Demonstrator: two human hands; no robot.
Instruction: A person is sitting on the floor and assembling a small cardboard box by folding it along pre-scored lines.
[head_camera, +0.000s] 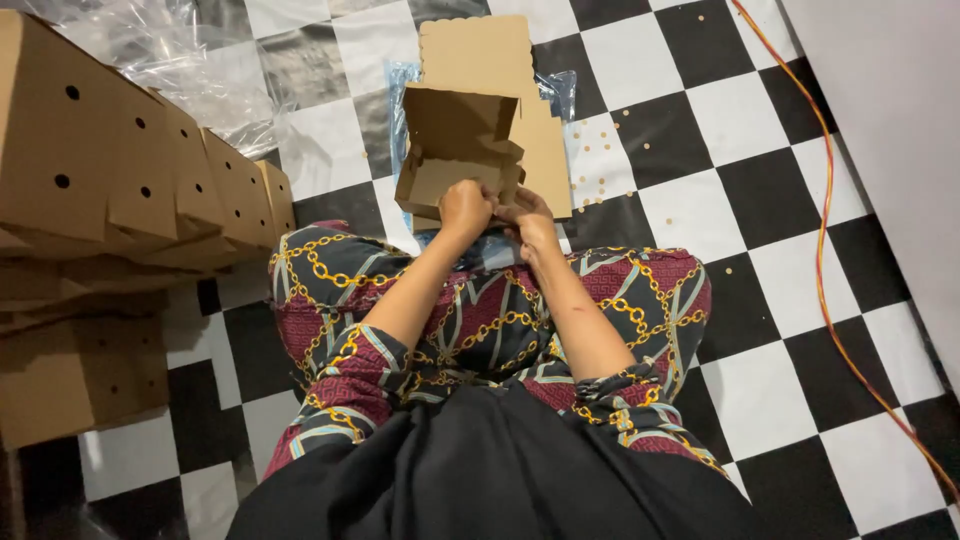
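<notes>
Patterned sleeves (470, 330) seen nearest. Left hand (466, 208) and right hand (530, 222) both clenched on lower edge of half-folded cardboard box (455, 150), held above checkered floor (740, 190). Flat cardboard sheets (490, 55) laid beyond. Finished boxes (110, 170) stacked at left.

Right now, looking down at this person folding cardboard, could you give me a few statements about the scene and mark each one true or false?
1. Both hands, left hand and right hand, are on the half-folded cardboard box. True.
2. The floor is plain grey carpet. False: it is black and white checked tile.
3. Folded boxes with round holes are stacked at the left of the picture. True.
4. An orange cable lies across the person's lap. False: it runs along the floor near the wall.
5. Flat cardboard sheets lie beyond the box. True.
</notes>
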